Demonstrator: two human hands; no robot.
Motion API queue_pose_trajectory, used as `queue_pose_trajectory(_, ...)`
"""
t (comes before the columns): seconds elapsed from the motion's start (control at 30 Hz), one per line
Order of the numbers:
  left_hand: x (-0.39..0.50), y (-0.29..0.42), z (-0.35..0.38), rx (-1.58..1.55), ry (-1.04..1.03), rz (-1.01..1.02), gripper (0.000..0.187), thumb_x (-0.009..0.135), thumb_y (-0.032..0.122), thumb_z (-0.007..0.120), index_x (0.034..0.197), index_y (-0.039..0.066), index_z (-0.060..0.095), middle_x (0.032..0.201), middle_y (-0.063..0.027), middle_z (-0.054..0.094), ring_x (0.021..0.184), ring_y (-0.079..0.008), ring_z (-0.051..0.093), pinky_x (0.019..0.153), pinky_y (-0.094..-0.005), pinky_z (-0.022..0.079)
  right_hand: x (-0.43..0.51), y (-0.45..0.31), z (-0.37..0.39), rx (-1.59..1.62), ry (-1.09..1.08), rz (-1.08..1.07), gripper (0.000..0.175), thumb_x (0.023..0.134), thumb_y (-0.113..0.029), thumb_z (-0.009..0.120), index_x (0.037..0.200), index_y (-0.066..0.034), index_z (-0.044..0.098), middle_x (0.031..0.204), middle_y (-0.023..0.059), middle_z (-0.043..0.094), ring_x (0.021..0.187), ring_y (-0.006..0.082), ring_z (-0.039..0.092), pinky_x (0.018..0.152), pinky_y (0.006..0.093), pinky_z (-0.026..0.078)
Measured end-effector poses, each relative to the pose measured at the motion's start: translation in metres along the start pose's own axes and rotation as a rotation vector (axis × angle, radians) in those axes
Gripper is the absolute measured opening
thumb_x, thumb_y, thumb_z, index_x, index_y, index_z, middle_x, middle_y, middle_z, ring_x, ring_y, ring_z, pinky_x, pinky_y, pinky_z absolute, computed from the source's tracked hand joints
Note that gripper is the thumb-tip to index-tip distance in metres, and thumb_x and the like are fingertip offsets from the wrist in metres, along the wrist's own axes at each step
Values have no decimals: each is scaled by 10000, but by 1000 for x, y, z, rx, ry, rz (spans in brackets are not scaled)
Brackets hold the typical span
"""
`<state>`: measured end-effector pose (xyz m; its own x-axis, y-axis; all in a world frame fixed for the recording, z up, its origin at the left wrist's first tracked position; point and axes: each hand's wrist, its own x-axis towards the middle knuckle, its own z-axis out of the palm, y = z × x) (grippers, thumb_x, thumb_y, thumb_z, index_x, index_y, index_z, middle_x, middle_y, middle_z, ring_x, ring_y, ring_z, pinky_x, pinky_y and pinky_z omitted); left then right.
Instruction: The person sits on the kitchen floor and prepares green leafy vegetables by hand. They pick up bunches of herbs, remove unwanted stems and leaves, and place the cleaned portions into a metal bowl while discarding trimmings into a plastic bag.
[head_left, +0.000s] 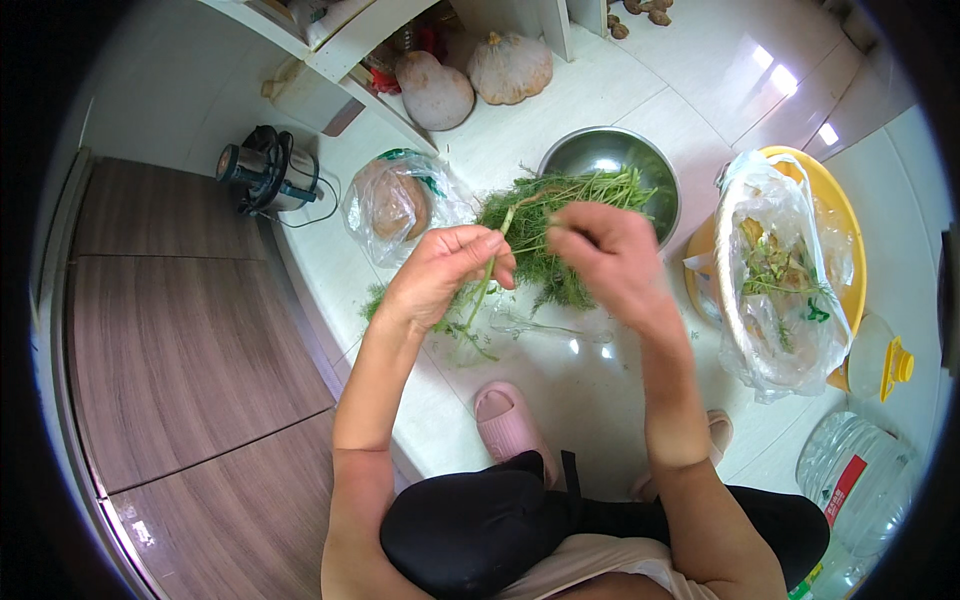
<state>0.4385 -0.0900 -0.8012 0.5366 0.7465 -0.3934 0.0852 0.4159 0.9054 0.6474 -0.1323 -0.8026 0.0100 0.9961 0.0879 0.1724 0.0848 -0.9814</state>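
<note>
My left hand (457, 274) pinches a pale green stalk (480, 296) of feathery herb, dill or fennel by its look. A brownish root end points up past the thumb, and thin fronds hang below. Close by on the right, my right hand (611, 259) is blurred, its fingers pinched together at a thin side stem that runs across from the left hand. Behind both hands lies a heap of the same greens (525, 206). Its cut-looking stem ends reach over a stainless steel bowl (667, 169) on the floor.
A bagged round item (397, 206) and a metal appliance with a cord (281, 169) stand left. Two squashes (435, 94) sit by the shelf. On the right are a yellow bucket (859, 247), a plastic bag of trimmings (780, 277) and a large water bottle (855, 480).
</note>
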Motion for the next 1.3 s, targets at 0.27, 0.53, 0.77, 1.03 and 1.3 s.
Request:
queue_pose_trajectory(0.27, 1, 5, -16, -350, 14, -146, 360, 954, 289, 509, 1117, -22, 588, 1009, -173, 662, 813, -242, 673, 766, -382, 558, -47, -44, -104, 93, 541, 75, 139, 880, -164, 581, 901, -43, 645, 663, -69, 489, 537, 1, 348, 473, 163, 245)
queue_pose_trajectory(0.53, 20, 10, 5, -378, 7, -165, 367, 948, 260, 511, 1209, 2, 536, 1080, -182, 637, 842, -239, 665, 759, -403, 553, -88, -29, -176, -58, 887, 97, 152, 904, -186, 588, 942, -51, 649, 669, -55, 508, 549, 15, 394, 489, 171, 294)
queue_pose_trajectory(0.77, 19, 25, 21, -299, -12, -115, 281, 934, 194, 512, 1119, -7, 580, 1109, -162, 615, 897, -225, 629, 833, -443, 515, -86, -40, -177, 518, 663, -96, 171, 937, -173, 541, 915, -15, 602, 688, -3, 524, 552, 55, 426, 479, 185, 322)
queue_pose_trajectory(1.03, 34, 41, 37, -264, -67, 6, 235, 918, 158, 535, 1049, -20, 615, 1031, -92, 634, 941, -177, 598, 886, -403, 489, -102, -39, -188, 113, 1340, -202, 183, 940, -178, 527, 895, -14, 597, 710, 10, 534, 558, 58, 429, 485, 198, 336)
queue_pose_trajectory(1.3, 48, 49, 60, -390, -165, -50, 289, 921, 220, 522, 1134, 39, 591, 1266, -186, 532, 1192, -285, 484, 996, -539, 368, -105, -4, -192, -1095, 765, 217, 258, 871, -168, 598, 998, 54, 634, 958, 203, 645, 910, 355, 601, 767, 341, 468)
